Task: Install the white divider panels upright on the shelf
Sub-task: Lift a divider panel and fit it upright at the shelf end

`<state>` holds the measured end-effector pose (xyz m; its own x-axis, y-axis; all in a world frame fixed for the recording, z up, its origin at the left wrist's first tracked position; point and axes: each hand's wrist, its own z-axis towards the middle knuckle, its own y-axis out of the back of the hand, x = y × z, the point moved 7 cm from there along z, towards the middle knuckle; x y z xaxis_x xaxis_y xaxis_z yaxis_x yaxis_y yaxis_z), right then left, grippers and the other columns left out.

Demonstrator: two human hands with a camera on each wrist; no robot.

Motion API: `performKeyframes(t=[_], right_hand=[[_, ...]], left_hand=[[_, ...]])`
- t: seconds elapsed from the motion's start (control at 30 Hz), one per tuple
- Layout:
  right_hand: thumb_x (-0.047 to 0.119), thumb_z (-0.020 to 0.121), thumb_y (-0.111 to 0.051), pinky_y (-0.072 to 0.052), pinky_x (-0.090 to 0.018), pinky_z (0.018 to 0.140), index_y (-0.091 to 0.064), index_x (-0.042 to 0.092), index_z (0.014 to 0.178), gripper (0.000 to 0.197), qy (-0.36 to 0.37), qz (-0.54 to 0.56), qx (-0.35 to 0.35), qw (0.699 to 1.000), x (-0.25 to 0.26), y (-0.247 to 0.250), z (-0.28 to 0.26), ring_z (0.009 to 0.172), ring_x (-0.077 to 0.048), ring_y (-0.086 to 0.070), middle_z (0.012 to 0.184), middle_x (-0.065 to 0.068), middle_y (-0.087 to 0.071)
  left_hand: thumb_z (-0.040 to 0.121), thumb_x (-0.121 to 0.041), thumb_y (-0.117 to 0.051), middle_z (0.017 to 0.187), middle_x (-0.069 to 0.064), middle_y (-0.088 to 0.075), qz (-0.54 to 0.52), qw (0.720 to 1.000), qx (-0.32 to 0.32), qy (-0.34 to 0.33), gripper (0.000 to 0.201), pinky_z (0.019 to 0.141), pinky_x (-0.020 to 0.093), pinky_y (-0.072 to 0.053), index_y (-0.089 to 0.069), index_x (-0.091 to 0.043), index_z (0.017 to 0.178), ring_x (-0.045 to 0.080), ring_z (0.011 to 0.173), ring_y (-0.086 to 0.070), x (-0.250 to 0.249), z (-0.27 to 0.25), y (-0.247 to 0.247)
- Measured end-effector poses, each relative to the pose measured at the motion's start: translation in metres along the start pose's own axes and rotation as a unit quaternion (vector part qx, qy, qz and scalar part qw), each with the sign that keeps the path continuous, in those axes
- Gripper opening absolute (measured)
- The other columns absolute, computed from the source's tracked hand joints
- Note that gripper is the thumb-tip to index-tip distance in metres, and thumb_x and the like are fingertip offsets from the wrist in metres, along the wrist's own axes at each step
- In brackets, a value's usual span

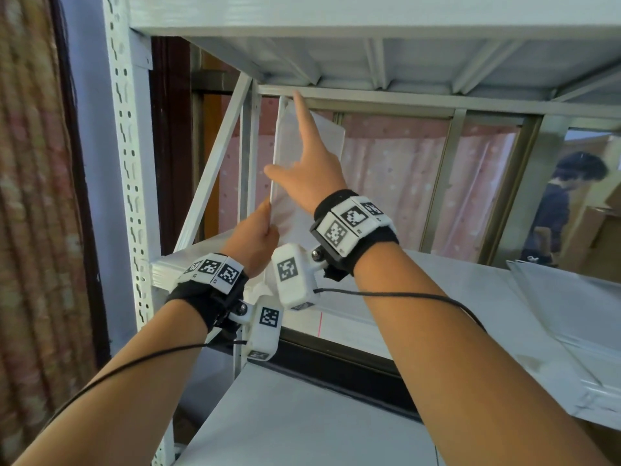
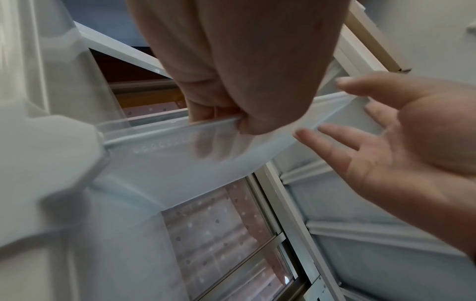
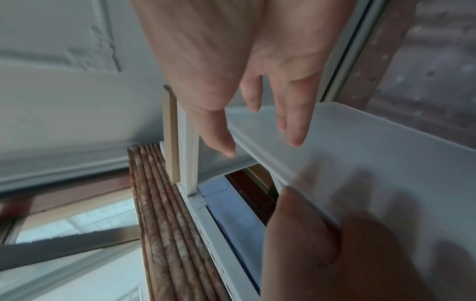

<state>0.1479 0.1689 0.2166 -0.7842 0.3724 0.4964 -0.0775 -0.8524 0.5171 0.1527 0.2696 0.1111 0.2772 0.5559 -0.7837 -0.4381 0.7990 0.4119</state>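
A white divider panel (image 1: pixel 304 183) stands upright at the left end of a white metal shelf (image 1: pixel 437 274), near the slotted corner post (image 1: pixel 129 169). Its top edge reaches up to the underside of the shelf above (image 1: pixel 336 58). The left hand (image 1: pixel 253 240) pinches the panel's lower near edge, thumb on one face and fingers showing through the translucent sheet on the other. The right hand (image 1: pixel 307 173) is spread flat with fingers straight, its forefinger stretched up along the panel's top edge; this grip is apart, clamped on nothing. More white panels (image 1: pixel 564 317) lie flat on the shelf to the right. A patterned curtain (image 1: pixel 37 196) hangs left of the post.
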Motion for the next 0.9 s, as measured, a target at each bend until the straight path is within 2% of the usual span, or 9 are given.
performKeyframes(t=[0.07, 0.23, 0.33, 0.37, 0.47, 0.57, 0.73, 0.83, 0.9], right_hand=[[0.014, 0.091, -0.066, -0.051, -0.009, 0.054, -0.008, 0.038, 0.159, 0.093, -0.017, 0.028, -0.026, 0.999, -0.010, 0.014, -0.010, 0.072, -0.016, -0.068, 0.164, -0.004, -0.030], [0.023, 0.090, -0.064, -0.045, -0.014, 0.063, -0.029, 0.033, 0.153, 0.073, -0.092, 0.015, -0.027, 0.995, -0.043, 0.019, -0.026, 0.100, -0.018, -0.064, 0.154, -0.004, -0.047], [0.023, 0.091, -0.062, -0.055, -0.030, 0.081, -0.035, 0.030, 0.150, 0.065, -0.120, 0.016, -0.015, 0.993, -0.055, 0.013, -0.033, 0.115, -0.021, -0.058, 0.148, -0.004, -0.052], [0.022, 0.091, -0.061, -0.054, -0.030, 0.080, -0.037, 0.029, 0.149, 0.063, -0.127, 0.016, -0.013, 0.992, -0.057, 0.012, -0.035, 0.117, -0.020, -0.058, 0.147, -0.005, -0.053], [0.021, 0.092, -0.061, -0.044, -0.018, 0.073, -0.042, 0.026, 0.146, 0.058, -0.138, 0.011, -0.006, 0.990, -0.062, 0.009, -0.040, 0.112, -0.016, -0.057, 0.144, -0.005, -0.056], [0.021, 0.092, -0.062, -0.041, -0.022, 0.085, -0.050, 0.023, 0.140, 0.050, -0.142, 0.000, -0.003, 0.990, -0.061, 0.014, -0.052, 0.119, -0.018, -0.058, 0.136, -0.003, -0.062], [0.022, 0.090, -0.063, -0.045, -0.023, 0.084, -0.059, 0.022, 0.127, 0.038, -0.157, -0.010, -0.010, 0.988, -0.072, 0.033, -0.084, 0.108, -0.015, -0.064, 0.122, 0.001, -0.070], [0.023, 0.090, -0.064, -0.046, -0.023, 0.078, -0.060, 0.021, 0.126, 0.036, -0.173, -0.022, -0.023, 0.984, -0.085, 0.053, -0.098, 0.102, -0.015, -0.066, 0.119, 0.001, -0.072], [0.025, 0.090, -0.064, -0.053, -0.027, 0.077, -0.060, 0.023, 0.124, 0.035, -0.189, -0.017, -0.043, 0.981, -0.092, 0.068, -0.105, 0.095, -0.016, -0.068, 0.116, 0.003, -0.072]], left_hand=[[0.098, -0.006, -0.039, 0.108, 0.012, -0.063, 0.040, 0.999, -0.011, 0.000, 0.029, 0.088, 0.040, -0.049, -0.044, -0.007, 0.126, 0.028, 0.097, -0.061, 0.004, -0.001, 0.001], [0.099, -0.010, -0.036, 0.098, 0.015, -0.062, 0.082, 0.996, -0.020, -0.020, 0.024, 0.085, 0.049, -0.054, -0.042, -0.010, 0.123, 0.035, 0.093, -0.063, -0.001, -0.008, -0.002], [0.099, -0.007, -0.035, 0.087, 0.009, -0.055, 0.117, 0.992, -0.035, -0.016, 0.019, 0.076, 0.040, -0.049, -0.043, -0.007, 0.116, 0.034, 0.085, -0.059, -0.008, -0.010, -0.002], [0.099, -0.006, -0.035, 0.086, 0.010, -0.055, 0.128, 0.991, -0.039, -0.011, 0.020, 0.073, 0.038, -0.047, -0.043, -0.005, 0.117, 0.034, 0.083, -0.058, -0.009, -0.011, -0.002], [0.098, -0.004, -0.036, 0.094, 0.017, -0.061, 0.133, 0.990, -0.036, -0.007, 0.023, 0.075, 0.041, -0.047, -0.042, -0.003, 0.121, 0.035, 0.087, -0.060, -0.010, -0.012, -0.002], [0.098, -0.005, -0.037, 0.104, 0.022, -0.064, 0.123, 0.992, -0.038, -0.009, 0.028, 0.083, 0.045, -0.051, -0.042, -0.004, 0.126, 0.039, 0.095, -0.062, -0.008, -0.011, -0.004], [0.097, -0.007, -0.037, 0.113, 0.024, -0.063, 0.105, 0.994, -0.040, 0.008, 0.036, 0.089, 0.048, -0.050, -0.038, -0.010, 0.134, 0.041, 0.099, -0.061, -0.004, -0.011, -0.006], [0.095, -0.005, -0.043, 0.132, 0.022, -0.055, 0.077, 0.995, -0.058, 0.013, 0.066, 0.096, 0.050, -0.043, -0.013, -0.019, 0.152, 0.045, 0.113, -0.055, -0.015, -0.022, -0.009], [0.092, -0.006, -0.051, 0.150, 0.015, -0.038, 0.031, 0.994, -0.107, -0.009, 0.084, 0.106, 0.053, -0.036, 0.004, -0.024, 0.153, 0.041, 0.131, -0.043, -0.030, -0.029, -0.009]])
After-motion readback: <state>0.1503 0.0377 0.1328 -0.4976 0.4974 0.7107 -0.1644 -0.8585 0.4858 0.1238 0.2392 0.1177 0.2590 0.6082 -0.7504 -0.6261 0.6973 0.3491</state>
